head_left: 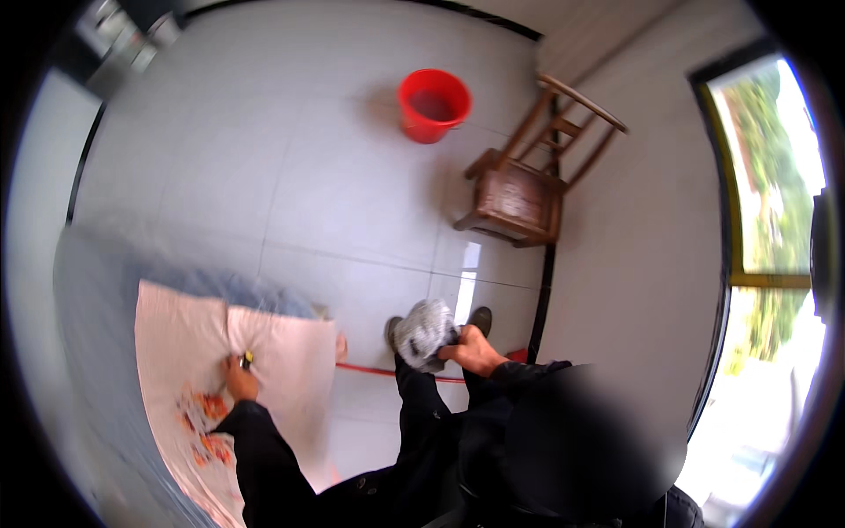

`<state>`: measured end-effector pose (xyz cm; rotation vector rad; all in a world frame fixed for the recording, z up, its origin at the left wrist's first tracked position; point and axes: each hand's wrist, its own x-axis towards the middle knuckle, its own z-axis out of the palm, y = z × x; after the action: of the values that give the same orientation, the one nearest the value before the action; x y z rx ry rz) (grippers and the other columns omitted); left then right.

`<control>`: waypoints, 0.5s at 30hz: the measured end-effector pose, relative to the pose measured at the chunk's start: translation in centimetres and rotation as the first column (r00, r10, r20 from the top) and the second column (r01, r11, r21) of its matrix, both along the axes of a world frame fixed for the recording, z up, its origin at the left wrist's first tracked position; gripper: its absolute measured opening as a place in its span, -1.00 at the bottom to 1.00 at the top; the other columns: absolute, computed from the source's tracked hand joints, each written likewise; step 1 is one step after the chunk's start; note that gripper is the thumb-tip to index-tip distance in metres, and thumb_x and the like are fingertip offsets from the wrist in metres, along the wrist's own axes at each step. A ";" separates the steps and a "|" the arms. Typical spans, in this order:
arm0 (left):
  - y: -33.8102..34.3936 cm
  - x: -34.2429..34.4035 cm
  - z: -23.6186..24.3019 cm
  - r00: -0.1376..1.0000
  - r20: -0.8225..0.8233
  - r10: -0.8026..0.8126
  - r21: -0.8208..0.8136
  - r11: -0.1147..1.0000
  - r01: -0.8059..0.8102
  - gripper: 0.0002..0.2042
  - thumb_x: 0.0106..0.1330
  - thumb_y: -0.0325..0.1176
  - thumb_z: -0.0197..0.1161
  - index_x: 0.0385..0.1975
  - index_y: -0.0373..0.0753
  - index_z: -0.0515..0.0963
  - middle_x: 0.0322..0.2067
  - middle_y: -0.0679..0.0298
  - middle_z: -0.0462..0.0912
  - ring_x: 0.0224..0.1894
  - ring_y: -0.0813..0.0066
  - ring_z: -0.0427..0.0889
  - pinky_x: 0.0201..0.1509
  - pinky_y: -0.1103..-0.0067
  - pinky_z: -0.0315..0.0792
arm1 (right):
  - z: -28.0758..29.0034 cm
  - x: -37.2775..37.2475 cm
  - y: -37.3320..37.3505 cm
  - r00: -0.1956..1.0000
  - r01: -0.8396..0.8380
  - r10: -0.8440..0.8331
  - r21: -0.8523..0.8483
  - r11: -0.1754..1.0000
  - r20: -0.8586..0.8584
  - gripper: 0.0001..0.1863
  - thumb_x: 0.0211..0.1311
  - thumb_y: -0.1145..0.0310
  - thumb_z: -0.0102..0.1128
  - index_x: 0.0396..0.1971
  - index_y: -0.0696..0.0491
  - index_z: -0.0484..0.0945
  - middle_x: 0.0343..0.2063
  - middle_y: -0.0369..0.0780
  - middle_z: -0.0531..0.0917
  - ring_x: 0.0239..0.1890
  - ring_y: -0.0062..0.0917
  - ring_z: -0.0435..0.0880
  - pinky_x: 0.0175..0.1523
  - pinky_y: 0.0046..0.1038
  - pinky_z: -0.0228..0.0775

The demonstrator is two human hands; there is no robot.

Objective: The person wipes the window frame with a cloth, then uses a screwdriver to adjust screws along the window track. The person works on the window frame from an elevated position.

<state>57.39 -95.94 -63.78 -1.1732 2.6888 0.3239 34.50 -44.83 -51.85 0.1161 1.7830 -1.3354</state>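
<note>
On the pink cloth (290, 387) with orange floral patches at the lower left, my left hand (241, 378) grips a small yellow-and-black object (246, 359); the cloth puckers around it. The cloth lies over a grey-blue covered surface (101, 317), perhaps a bed. My right hand (473, 352) is closed on a fluffy grey bundle (422, 326) with a dark part, held above the floor near my legs and shoes. What the bundle is, I cannot tell.
A red bucket (407, 106) stands on the tiled floor (290, 176), and a wooden chair (519, 198) is beside the right wall. A bright window (757, 176) is at the right. A red hose or cord (365, 370) runs behind my legs. Blurred objects (123, 35) sit at the far upper left.
</note>
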 end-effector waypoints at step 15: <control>17.5 -13.2 19.8 0.896 -0.441 -0.056 0.758 0.511 0.405 -0.58 0.29 -0.39 0.46 0.09 -0.37 0.53 -0.14 0.30 0.65 -0.12 0.54 0.61 0.04 0.56 0.53 | 8.7 1.4 2.4 0.962 0.069 -0.080 -0.049 0.996 -0.262 -0.67 -0.09 0.26 0.30 -0.42 0.26 0.63 -0.55 0.00 0.67 -0.42 -0.23 0.72 -0.24 -0.17 0.51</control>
<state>44.16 -78.40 -43.94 -0.4329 2.3121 1.7087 35.87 -42.46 -43.12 -0.0181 1.9895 -1.4954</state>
